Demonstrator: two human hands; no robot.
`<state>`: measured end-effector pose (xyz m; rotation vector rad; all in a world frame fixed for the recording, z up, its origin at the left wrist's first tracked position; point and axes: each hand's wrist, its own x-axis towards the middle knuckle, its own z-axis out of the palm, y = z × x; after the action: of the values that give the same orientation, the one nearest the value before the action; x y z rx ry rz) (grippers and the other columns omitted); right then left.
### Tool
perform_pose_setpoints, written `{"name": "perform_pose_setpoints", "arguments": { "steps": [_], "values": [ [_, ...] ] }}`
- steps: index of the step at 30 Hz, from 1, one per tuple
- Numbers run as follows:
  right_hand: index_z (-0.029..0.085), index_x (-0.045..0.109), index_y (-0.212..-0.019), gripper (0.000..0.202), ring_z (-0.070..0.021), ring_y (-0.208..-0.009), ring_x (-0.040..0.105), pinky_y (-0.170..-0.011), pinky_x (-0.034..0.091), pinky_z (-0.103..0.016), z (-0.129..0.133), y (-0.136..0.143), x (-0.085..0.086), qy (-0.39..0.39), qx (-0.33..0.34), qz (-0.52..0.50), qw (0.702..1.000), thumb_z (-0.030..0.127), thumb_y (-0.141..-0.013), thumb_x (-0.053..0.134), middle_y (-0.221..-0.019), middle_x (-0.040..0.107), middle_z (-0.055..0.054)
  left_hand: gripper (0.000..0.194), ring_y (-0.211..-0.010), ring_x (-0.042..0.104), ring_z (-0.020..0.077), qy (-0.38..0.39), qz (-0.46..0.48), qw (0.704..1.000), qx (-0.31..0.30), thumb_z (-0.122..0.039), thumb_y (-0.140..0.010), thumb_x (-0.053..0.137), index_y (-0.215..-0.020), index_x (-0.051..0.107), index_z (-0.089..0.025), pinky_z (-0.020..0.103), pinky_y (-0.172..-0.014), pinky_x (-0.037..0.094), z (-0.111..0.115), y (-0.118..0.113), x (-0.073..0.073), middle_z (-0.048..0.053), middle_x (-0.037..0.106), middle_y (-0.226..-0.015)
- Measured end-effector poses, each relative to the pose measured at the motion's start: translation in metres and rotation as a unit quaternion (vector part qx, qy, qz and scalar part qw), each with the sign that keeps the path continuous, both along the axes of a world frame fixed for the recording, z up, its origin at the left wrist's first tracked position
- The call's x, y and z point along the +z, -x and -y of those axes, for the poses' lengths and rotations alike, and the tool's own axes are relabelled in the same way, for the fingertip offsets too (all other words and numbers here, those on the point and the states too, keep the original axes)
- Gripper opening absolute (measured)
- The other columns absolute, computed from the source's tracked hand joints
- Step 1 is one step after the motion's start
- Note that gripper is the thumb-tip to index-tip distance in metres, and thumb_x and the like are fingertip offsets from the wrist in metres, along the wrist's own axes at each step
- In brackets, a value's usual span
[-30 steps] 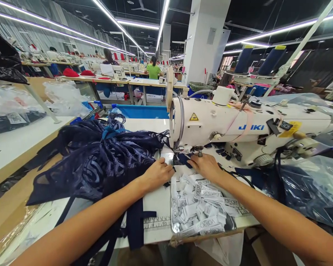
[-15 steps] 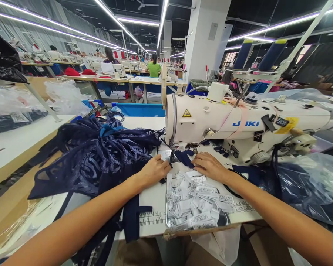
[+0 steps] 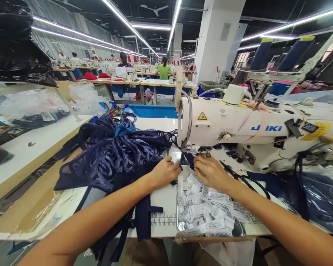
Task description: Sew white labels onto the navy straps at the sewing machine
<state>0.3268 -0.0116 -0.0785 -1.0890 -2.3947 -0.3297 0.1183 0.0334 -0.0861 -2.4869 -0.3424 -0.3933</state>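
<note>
Between the two hands, in the head view, the metal foot [image 3: 183, 159] of the sewing machine [image 3: 238, 118] is standing over the plate; the left hand [image 3: 166, 173] is curling its fingers close together just beside it, though whether they are pinching anything is impossible to tell; the right hand [image 3: 212, 173] is bending its fingers near the foot's other side, the fingertips meeting a small dark blue cloth [image 3: 191, 159], whether pinching or pressing being unclear; that cloth is lying between the right fingertips and the foot. Beyond and outward of the left hand, a heap of dark lace garments [image 3: 113, 159] is spreading; nearer the body than the right hand, white labels [image 3: 208, 210] are filling a metal tray [image 3: 240, 229]; outward of the right wrist, scissors [image 3: 251, 183] are resting. Careful handling is probably calling for light, even guidance from both sides, the cloth lying flat and square to the foot; fingertips are working very near it, so a small margin is likely serving better than a firm push; loose labels and heavy lace are possibly posing a snagging risk.
</note>
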Motion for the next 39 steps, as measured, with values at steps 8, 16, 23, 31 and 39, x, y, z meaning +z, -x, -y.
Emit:
{"name": "perform_pose_setpoints", "arguments": {
  "steps": [8,16,23,31,39],
  "values": [
    [0.019,0.043,-0.055,0.019,-0.0154,-0.066,0.049,-0.062,0.039,-0.028,-0.022,0.034,-0.011,0.178,-0.058,-0.105,0.977,0.007,-0.07,0.045,-0.068,0.052,-0.003,0.023,-0.046,0.045,0.0118,-0.019,0.037,0.999,0.01,-0.005,-0.084,0.035,-0.069,0.051,-0.012,0.03,-0.058,0.032,0.004,0.015,-0.004,0.0,0.052,-0.057],
    [0.02,0.036,-0.048,0.022,-0.0139,-0.062,0.047,-0.061,0.037,-0.027,-0.027,0.035,-0.012,0.269,-0.07,-0.235,0.931,0.008,-0.065,0.044,-0.062,0.049,0.0,0.024,-0.045,0.043,0.0112,-0.029,0.054,0.998,-0.018,-0.003,-0.083,0.035,-0.067,0.05,-0.013,0.029,-0.056,0.031,0.006,0.004,-0.005,0.0,0.051,-0.056],
    [0.02,0.037,-0.048,0.021,-0.0138,-0.063,0.048,-0.061,0.037,-0.027,-0.029,0.036,-0.018,0.256,-0.068,-0.25,0.931,0.009,-0.064,0.045,-0.062,0.05,0.0,0.022,-0.046,0.046,0.0129,-0.02,0.028,0.999,-0.005,-0.002,-0.08,0.038,-0.066,0.05,-0.013,0.029,-0.056,0.032,0.008,-0.005,-0.007,0.001,0.052,-0.055],
    [0.019,0.038,-0.049,0.022,-0.013,-0.06,0.046,-0.058,0.036,-0.026,-0.025,0.038,-0.012,0.236,-0.085,-0.216,0.944,0.007,-0.065,0.047,-0.061,0.05,0.001,0.022,-0.047,0.049,0.0142,0.026,-0.019,0.998,0.047,-0.001,-0.078,0.038,-0.066,0.053,-0.011,0.031,-0.057,0.031,0.015,-0.009,-0.005,0.004,0.052,-0.055],
    [0.018,0.06,-0.062,0.018,-0.0146,-0.072,0.056,-0.068,0.044,-0.029,-0.025,0.026,-0.013,0.277,-0.029,-0.215,0.936,0.011,-0.076,0.05,-0.074,0.06,-0.002,0.021,-0.05,0.051,0.0137,0.035,-0.036,0.998,0.038,-0.002,-0.081,0.039,-0.07,0.055,-0.01,0.031,-0.059,0.033,0.013,-0.007,-0.002,0.004,0.055,-0.059]
  ]
}}
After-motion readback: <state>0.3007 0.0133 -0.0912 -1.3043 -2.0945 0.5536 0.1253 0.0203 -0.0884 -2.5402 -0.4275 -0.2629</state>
